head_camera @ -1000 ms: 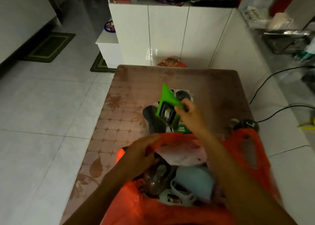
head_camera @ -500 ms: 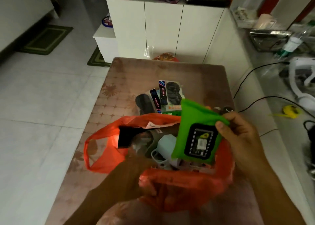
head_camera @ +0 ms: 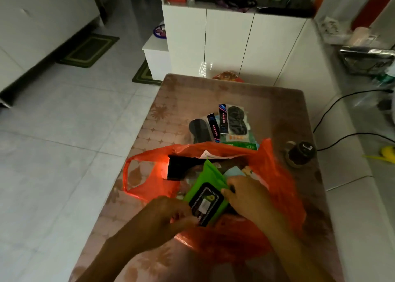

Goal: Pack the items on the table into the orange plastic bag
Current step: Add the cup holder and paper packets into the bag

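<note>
The orange plastic bag [head_camera: 275, 187] lies open on the brown table [head_camera: 213, 93], holding a black item, a light blue item and others. A green packet [head_camera: 205, 187] with a black label sits tilted in the bag's mouth. My right hand [head_camera: 248, 198] pinches the packet's right edge. My left hand [head_camera: 164, 217] grips the bag's near rim by the packet's lower corner. Beyond the bag lie two black eye-mask packs [head_camera: 236, 120] and a green pack [head_camera: 239, 141].
A small dark jar [head_camera: 300, 152] stands on the table right of the bag. White cabinets [head_camera: 228, 44] rise behind the table. Black cables [head_camera: 342, 136] run along the floor at right. Tiled floor lies to the left.
My right hand lifted the green packet from the pile on the table, carried it over the bag and lowered it into the bag's mouth. My left hand shifted along the rim.
</note>
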A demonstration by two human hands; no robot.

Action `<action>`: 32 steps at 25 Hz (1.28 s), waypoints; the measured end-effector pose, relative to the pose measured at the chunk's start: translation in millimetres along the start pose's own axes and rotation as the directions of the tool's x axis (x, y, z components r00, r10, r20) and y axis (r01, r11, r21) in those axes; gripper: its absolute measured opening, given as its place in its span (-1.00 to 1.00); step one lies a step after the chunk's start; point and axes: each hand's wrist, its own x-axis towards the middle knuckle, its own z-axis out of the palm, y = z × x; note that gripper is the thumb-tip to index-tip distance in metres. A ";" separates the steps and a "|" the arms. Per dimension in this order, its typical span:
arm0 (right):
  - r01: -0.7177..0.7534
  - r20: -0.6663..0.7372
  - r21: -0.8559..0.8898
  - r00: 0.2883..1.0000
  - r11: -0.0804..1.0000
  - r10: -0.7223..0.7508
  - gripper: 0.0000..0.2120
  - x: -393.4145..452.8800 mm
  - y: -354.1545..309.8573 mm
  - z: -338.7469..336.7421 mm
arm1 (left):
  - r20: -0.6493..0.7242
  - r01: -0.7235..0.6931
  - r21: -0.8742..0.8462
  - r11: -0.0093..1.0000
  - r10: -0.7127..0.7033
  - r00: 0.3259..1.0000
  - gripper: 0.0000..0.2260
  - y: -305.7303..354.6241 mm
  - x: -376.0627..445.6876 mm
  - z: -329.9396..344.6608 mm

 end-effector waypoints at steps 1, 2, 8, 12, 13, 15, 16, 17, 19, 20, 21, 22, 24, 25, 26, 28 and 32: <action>-0.043 0.045 -0.075 0.998 0.996 0.047 -0.85 -1.0 0.5 -0.3 | -0.215 -0.004 0.082 0.997 0.022 0.976 -0.76 -2.6 3.4 -2.8; -0.087 0.078 -0.153 0.992 0.984 0.099 -0.87 -1.6 0.5 -1.0 | -0.408 0.088 0.233 0.968 0.015 0.913 -0.69 -5.3 6.7 -8.2; -0.012 0.024 -0.327 0.999 0.945 0.021 -0.59 -9.2 -9.4 -8.3 | -0.378 0.559 -0.386 0.734 -0.679 0.630 -0.59 -57.6 25.2 -35.0; 0.313 0.305 -0.213 0.921 0.926 -0.241 -0.39 -13.5 -5.7 18.7 | -0.311 0.198 -0.614 0.764 -0.465 0.829 -0.71 -23.7 27.3 -47.1; 0.257 0.334 -0.207 0.925 0.944 -0.179 -0.40 -10.6 0.9 22.4 | -0.269 0.089 -0.707 0.701 -0.383 0.884 -0.69 -11.0 29.0 -53.4; 0.177 0.343 -0.236 0.935 0.955 -0.088 -0.39 -9.0 10.5 25.8 | -0.188 -0.038 -0.791 0.611 -0.184 0.965 -0.72 17.6 33.0 -67.0; 0.185 0.356 -0.288 0.931 0.940 -0.074 -0.38 -9.2 10.0 24.5 | -0.150 -0.059 -0.796 0.602 -0.101 0.984 -0.75 28.3 37.9 -71.0; 0.191 0.368 -0.319 0.928 0.928 -0.065 -0.37 -9.9 7.5 22.3 | -0.121 -0.065 -0.795 0.604 -0.053 0.991 -0.77 35.0 43.1 -71.6; 0.180 0.406 -0.279 0.912 0.943 -0.054 -0.38 -7.3 4.0 11.4 | -0.085 -0.037 -0.789 0.613 -0.050 0.995 -0.80 40.2 54.4 -65.2; 0.180 0.422 -0.217 0.904 0.959 -0.075 -0.43 -0.9 4.9 2.6 | -0.083 -0.019 -0.795 0.606 -0.078 0.993 -0.81 41.4 59.3 -62.0; 0.188 0.414 -0.120 0.902 0.975 -0.123 -0.54 9.2 4.9 -7.5 | -0.079 -0.002 -0.808 0.589 -0.105 0.991 -0.78 41.4 63.6 -60.5; 0.182 0.347 0.043 0.920 0.982 -0.185 -0.67 23.5 6.4 -17.7 | -0.074 0.012 -0.821 0.570 -0.128 0.989 -0.75 41.5 68.8 -60.2; 0.117 0.038 0.481 0.987 0.869 -0.154 -0.85 64.7 13.8 -33.1 | -0.071 0.041 -0.851 0.523 -0.192 0.979 -0.72 36.6 79.3 -60.3; 0.103 -0.132 0.613 0.991 0.783 -0.027 -0.86 91.3 19.6 -36.7 | -0.069 0.054 -0.869 0.492 -0.228 0.971 -0.72 33.0 85.5 -59.8; 0.096 -0.267 0.627 0.959 0.773 0.097 -0.83 121.6 28.5 -36.2 | -0.063 0.070 -0.884 0.462 -0.266 0.962 -0.72 29.5 92.0 -58.8; -0.007 -0.341 0.492 0.919 0.870 0.200 -0.67 182.4 50.1 -24.3 | -0.061 0.099 -0.901 0.422 -0.349 0.935 -0.72 22.1 103.5 -56.7; -0.209 0.060 0.030 0.977 0.977 0.207 -0.01 268.2 87.5 21.5 | -0.061 0.165 -0.901 0.401 -0.493 0.868 -0.73 -1.3 116.7 -56.1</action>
